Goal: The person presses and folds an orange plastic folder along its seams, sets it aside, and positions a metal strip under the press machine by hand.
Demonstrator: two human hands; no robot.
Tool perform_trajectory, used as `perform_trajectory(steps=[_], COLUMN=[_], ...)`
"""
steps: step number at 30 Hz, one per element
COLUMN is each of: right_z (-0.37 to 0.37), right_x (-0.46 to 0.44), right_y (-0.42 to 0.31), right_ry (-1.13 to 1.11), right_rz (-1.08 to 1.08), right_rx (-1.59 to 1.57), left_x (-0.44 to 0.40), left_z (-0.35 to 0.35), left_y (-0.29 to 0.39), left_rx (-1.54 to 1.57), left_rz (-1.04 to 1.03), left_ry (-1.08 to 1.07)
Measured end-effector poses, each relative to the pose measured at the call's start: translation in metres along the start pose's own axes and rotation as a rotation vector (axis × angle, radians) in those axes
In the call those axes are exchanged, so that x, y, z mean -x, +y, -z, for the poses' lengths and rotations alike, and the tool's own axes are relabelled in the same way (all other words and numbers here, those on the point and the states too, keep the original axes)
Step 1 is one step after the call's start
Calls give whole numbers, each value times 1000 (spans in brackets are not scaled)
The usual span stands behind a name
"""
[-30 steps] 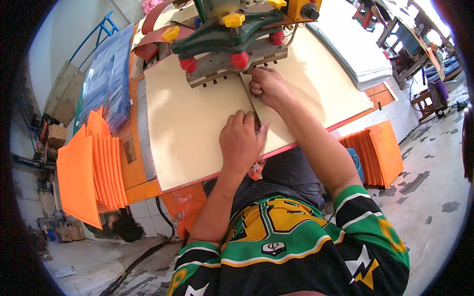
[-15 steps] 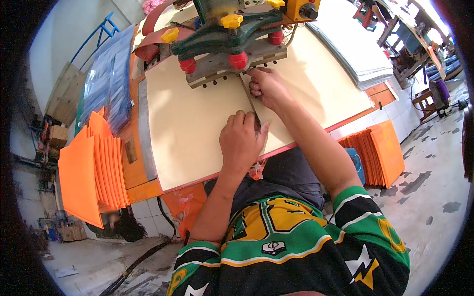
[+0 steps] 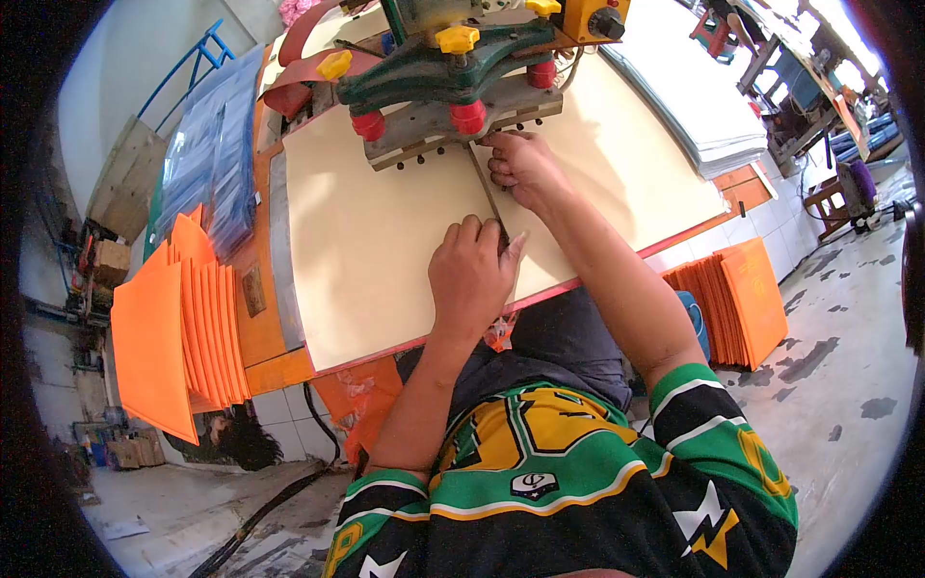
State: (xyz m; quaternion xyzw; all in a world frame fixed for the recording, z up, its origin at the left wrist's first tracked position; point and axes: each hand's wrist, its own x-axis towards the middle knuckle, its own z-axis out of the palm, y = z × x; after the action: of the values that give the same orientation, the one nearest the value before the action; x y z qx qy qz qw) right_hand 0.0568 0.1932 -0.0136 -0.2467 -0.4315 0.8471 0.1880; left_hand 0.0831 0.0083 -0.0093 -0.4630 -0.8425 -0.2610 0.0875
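Observation:
A long, thin dark strip (image 3: pixel 487 188) runs over the cream sheet surface (image 3: pixel 376 260) from the front edge of the press head toward me. My left hand (image 3: pixel 472 275) is closed at the strip's near end, fingers curled and thumb to the right of it. My right hand (image 3: pixel 525 171) is closed near the far end, its fingertips pinched against the lower edge of the press plate (image 3: pixel 400 147). Whatever lies between those fingertips is hidden. Above both hands stands the green press head (image 3: pixel 462 63) with red cylinders (image 3: pixel 467 117) and yellow knobs (image 3: pixel 458 39).
Orange folded pieces (image 3: pixel 154 337) hang in a stack at the left table edge; another orange stack (image 3: pixel 737 303) stands at the right. Clear plastic sheets (image 3: pixel 212 154) lie at left, white sheets (image 3: pixel 694 96) at right. A yellow control box (image 3: pixel 593 19) sits beside the press.
Both hands stay in almost the same place and closed. The view has shifted very slightly; nothing else has visibly moved.

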Motion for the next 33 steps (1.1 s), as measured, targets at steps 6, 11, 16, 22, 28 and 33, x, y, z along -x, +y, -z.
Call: perform_trajectory(steps=[6, 11, 16, 22, 28, 33], right_z=[-9, -7, -7, 0, -1, 1], right_x=[7, 4, 4, -4, 2, -6], right_y=[2, 0, -1, 6, 4, 8], right_ry=[58, 66, 57, 67, 36, 30], right_rz=[40, 50, 42, 43, 25, 31], right_rx=[54, 72, 76, 87, 31, 47], left_x=[2, 1, 1, 1, 3, 2], left_z=[-4, -2, -1, -1, -2, -3], left_y=[-3, -1, -1, 0, -1, -1], left_rx=[13, 17, 34, -4, -34, -28], left_rz=[-17, -3, 6, -4, 2, 14], left_ry=[36, 23, 12, -25, -55, -68])
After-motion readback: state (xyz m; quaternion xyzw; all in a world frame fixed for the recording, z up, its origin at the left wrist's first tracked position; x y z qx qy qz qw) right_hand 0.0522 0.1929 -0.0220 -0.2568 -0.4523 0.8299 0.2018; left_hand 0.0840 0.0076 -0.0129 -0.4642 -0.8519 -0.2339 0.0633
